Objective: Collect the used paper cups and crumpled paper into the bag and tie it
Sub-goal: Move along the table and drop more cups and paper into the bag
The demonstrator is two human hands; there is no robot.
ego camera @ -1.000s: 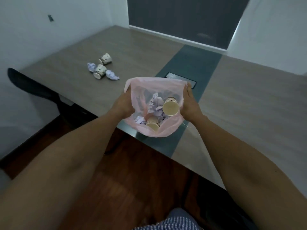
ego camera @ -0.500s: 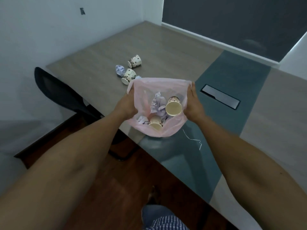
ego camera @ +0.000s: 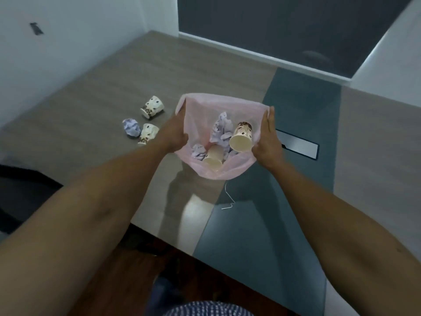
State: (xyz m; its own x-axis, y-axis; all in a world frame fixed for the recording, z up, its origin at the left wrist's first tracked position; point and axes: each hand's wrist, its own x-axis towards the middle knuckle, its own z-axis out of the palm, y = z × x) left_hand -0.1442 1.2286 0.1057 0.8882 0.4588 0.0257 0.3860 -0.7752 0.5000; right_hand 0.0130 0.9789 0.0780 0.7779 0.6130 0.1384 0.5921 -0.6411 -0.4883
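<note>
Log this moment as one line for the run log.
left hand: grips pink bag | right hand: grips bag | on table: two paper cups, crumpled paper | bag: untied

I stand at a long wood-grain table (ego camera: 109,92) with a dark teal strip (ego camera: 296,124) down its middle. A shiny rectangular hatch (ego camera: 300,145) sits in that strip. A thin white string (ego camera: 228,199) lies near the table's edge. A black chair (ego camera: 20,185) waits left, over brown wooden floor (ego camera: 127,281).
</note>
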